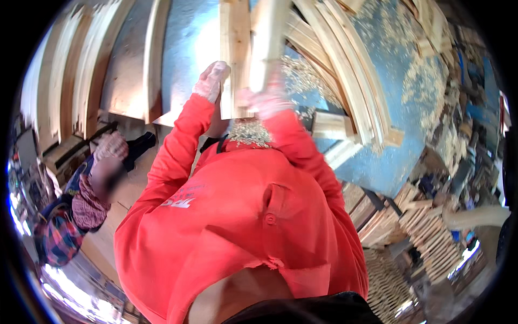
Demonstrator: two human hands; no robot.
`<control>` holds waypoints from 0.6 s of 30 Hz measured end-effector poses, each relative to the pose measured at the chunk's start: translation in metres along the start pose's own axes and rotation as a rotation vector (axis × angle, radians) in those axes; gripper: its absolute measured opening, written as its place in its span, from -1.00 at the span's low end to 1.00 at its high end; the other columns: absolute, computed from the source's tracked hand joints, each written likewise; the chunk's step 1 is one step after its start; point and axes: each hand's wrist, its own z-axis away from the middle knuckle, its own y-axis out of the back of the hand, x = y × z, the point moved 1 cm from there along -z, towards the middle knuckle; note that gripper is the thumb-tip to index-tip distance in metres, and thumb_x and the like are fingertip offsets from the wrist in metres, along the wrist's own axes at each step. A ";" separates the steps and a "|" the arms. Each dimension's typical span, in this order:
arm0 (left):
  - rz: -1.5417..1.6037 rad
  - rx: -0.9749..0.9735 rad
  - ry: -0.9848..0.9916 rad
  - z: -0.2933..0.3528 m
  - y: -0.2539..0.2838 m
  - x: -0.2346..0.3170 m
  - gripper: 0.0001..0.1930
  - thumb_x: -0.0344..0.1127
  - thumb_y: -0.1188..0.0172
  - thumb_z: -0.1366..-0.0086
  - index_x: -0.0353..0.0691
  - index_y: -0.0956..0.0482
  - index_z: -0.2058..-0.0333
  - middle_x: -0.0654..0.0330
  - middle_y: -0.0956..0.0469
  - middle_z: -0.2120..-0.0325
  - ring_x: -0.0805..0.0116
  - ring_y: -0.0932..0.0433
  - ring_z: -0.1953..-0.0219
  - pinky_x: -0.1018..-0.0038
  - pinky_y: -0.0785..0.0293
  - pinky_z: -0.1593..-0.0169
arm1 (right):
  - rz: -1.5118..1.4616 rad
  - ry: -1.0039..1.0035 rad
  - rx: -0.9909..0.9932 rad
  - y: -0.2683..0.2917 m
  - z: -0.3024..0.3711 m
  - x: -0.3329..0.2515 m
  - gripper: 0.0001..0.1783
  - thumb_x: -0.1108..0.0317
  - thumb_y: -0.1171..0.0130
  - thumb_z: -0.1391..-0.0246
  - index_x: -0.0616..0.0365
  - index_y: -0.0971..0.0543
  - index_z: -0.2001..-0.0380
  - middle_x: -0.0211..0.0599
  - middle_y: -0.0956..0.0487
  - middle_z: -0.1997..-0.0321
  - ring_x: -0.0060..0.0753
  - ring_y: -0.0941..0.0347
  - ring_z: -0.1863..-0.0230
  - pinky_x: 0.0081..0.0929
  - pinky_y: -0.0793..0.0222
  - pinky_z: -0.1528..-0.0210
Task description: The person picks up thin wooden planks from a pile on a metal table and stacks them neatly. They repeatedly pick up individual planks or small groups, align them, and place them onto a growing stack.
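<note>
My left hand (211, 81), in a pale work glove, grips the left edge of a wooden board (234, 51) near its close end. The board runs away from me toward the top of the view. To its right, a second pale wooden board (270, 38) is smeared by motion. My right hand (268, 97), also gloved and blurred, is at that board's near end and appears closed on it; its separate fingers do not show. Wood shavings (249, 133) lie just below the first board, against my red top.
Several long boards (350, 65) rest on the blue worktable (372, 167) at right, amid scattered shavings (426, 81). More boards (81, 70) stand at far left. A person in a plaid garment (62, 232) is at lower left. Wood pieces (431, 237) are stacked at lower right.
</note>
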 end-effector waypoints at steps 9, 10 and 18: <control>0.139 -0.097 0.169 0.003 -0.006 -0.005 -0.40 -0.11 -0.37 -0.10 -0.41 -0.43 -0.01 0.04 -0.55 0.20 0.22 -0.58 0.21 0.36 -0.53 0.10 | 0.603 -0.238 0.643 0.136 0.135 0.063 0.11 -0.12 -0.36 0.19 0.31 -0.11 -0.29 0.33 -0.18 -0.30 0.30 -0.13 -0.30 -0.07 -0.07 -0.34; 0.033 -0.053 0.144 -0.002 -0.001 -0.001 -0.40 -0.12 -0.36 -0.11 -0.41 -0.43 -0.02 0.05 -0.55 0.20 0.24 -0.58 0.22 0.37 -0.52 0.11 | 0.750 -0.347 0.815 0.154 0.147 0.071 0.14 -0.10 -0.40 0.24 0.34 -0.12 -0.28 0.39 -0.18 -0.28 0.30 -0.14 -0.30 -0.05 -0.08 -0.32; -0.703 0.103 -0.215 0.043 0.041 0.080 -0.50 -0.18 -0.42 -0.06 -0.39 -0.51 0.11 0.12 -0.61 0.30 0.32 -0.57 0.29 0.43 -0.48 0.14 | 1.330 -0.281 0.265 0.248 0.064 0.106 -0.04 -0.16 -0.16 0.03 0.04 -0.08 -0.34 -0.02 -0.17 -0.38 0.06 -0.11 -0.36 -0.07 -0.06 -0.33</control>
